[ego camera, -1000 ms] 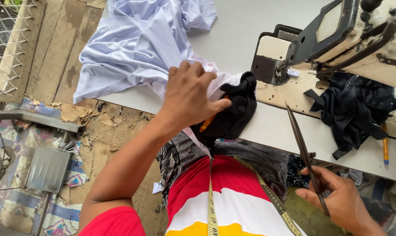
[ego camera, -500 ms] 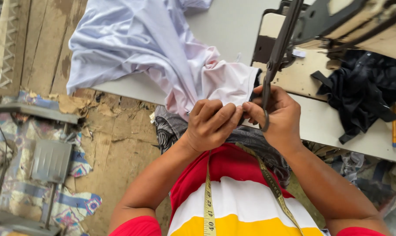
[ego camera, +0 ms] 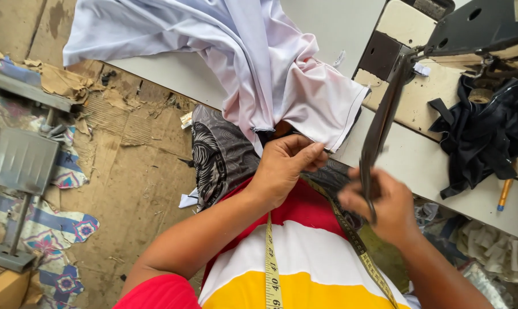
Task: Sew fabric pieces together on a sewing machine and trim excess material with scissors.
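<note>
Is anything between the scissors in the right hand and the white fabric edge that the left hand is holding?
Nothing visible. The right hand holds the scissors just right of the white fabric hem; the left hand pinches the cloth below, left of the blades.

The white garment [ego camera: 253, 68] lies bunched on the tabletop [ego camera: 419, 166], draped from 11 o'clock down to centre — its hemmed edge hangs over the near rim, pinched there. The scissors [ego camera: 379, 129] — long, dark, blades closed — stand tilted, tips toward 1 o'clock, just beside that hem.
</note>
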